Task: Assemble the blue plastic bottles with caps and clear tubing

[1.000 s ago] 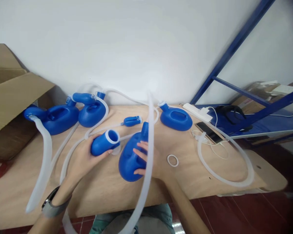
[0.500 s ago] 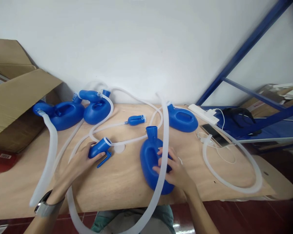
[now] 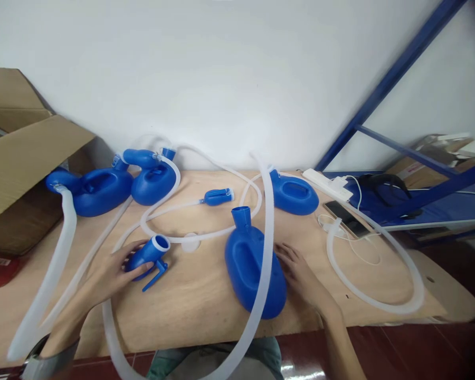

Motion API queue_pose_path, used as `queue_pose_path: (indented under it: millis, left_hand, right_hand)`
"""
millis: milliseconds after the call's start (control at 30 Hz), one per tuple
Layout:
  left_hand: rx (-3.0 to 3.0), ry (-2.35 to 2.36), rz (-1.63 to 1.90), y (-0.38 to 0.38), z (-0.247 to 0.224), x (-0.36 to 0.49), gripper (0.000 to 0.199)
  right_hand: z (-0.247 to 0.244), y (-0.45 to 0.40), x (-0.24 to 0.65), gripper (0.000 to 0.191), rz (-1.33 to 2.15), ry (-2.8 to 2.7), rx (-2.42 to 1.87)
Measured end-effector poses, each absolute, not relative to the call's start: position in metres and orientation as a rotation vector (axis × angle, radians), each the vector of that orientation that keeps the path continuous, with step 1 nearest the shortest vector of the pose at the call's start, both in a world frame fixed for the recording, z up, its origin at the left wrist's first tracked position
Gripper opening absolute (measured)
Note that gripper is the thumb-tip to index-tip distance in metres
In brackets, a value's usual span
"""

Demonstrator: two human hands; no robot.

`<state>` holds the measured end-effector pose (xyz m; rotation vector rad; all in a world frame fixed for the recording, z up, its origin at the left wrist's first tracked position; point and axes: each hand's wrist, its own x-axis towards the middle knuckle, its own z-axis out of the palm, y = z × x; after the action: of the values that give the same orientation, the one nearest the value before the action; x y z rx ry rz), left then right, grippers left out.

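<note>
My left hand (image 3: 121,266) is closed around a blue urinal funnel (image 3: 142,257), a short plastic cup with a white rim and a blue flap hanging off its side. Its mouth tilts up and to the right. Near the front edge stands a blue urinal bottle (image 3: 237,269) with an open neck and a recess in its body. Against the bottle's right side rests my right hand (image 3: 298,269), fingers stretched out and not gripping. A clear ribbed hose (image 3: 267,237) arches in front of the bottle and loops below the table edge.
More blue bottles (image 3: 103,190) with hoses lie at the back left, by an open cardboard box (image 3: 27,158). A smaller blue funnel (image 3: 218,197) and another bottle (image 3: 296,194) lie at the back. A power strip (image 3: 326,184), phone (image 3: 347,219) and coiled hose (image 3: 380,301) are at right.
My right hand has come off the bottle's recess and moved right, to its side. My left hand has shifted left and down with the funnel, whose mouth now faces more toward me.
</note>
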<state>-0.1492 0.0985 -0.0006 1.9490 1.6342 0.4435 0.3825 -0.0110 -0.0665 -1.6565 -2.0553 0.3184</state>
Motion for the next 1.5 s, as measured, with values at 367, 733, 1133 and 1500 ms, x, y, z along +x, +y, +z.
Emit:
queue_pose_path:
  millis: [367,733,1133,1500]
  left_hand:
    - [2.128,1.318,0.382,0.092,0.000,-0.138,0.061]
    - [2.414,1.693,0.535,0.103,-0.006,-0.107,0.058]
    - [2.535,0.966,0.852,0.104,0.035,0.015,0.045]
    - [2.253,0.723,1.017,0.123,0.025,0.041,0.017]
  right_hand:
    - [-0.024,0.024,0.370,0.034,0.428,-1.614,-1.531]
    - [0.041,0.125,0.283,0.040,0.487,-1.784,-1.188]
    - [0.023,0.133,0.266,0.056,0.751,-1.905,-1.036]
    - [0.035,0.132,0.259,0.119,0.916,-2.185,-0.807]
